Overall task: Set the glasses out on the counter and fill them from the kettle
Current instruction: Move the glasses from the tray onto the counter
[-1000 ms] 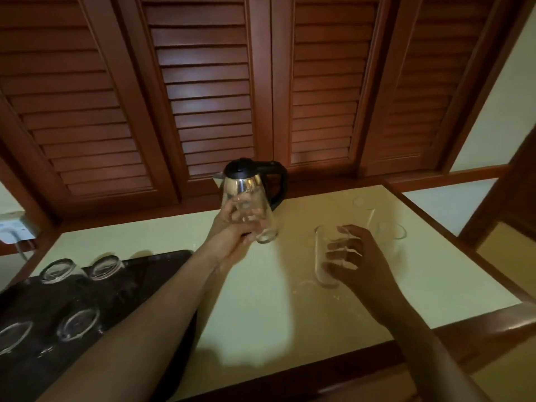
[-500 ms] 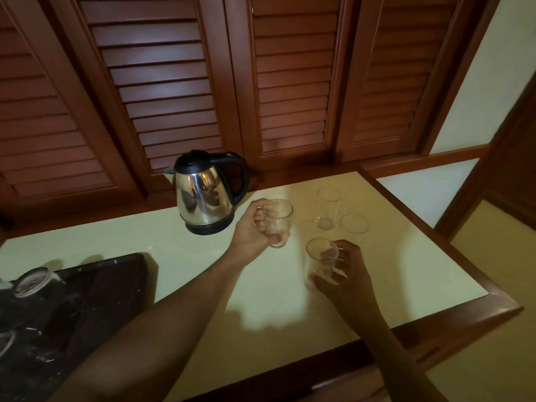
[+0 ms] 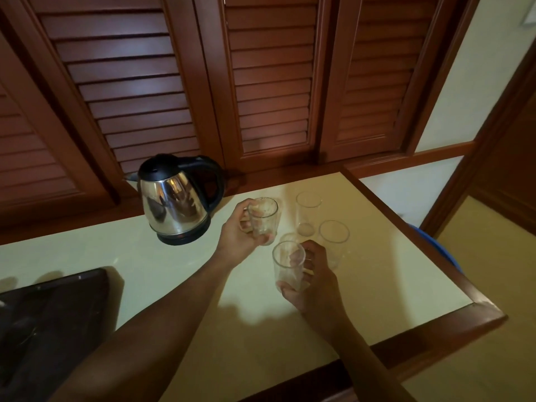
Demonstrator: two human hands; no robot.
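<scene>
Both hands are busy in the head view, each wrapped round a clear tumbler over the pale surface point(image 3: 145, 262). The left hand point(image 3: 239, 235) reaches in from the lower left, fingers and thumb curled about the left-hand glass point(image 3: 263, 216), which is upright just right of the kettle point(image 3: 174, 204); whether its base touches the surface cannot be told. The right hand point(image 3: 314, 282) grips the right-hand glass point(image 3: 288, 264) from its right side, thumb low and fingers behind it, nearer the front edge. Two other tumblers stand free and upright close by: the far glass point(image 3: 308, 214) toward the back, and the near glass point(image 3: 333, 239) just beyond the right hand's knuckles. The kettle, steel with a black lid, handle and base, sits at the back of the surface before louvred wooden doors point(image 3: 130, 91). A dark tray point(image 3: 58, 314) lies at the left edge.
</scene>
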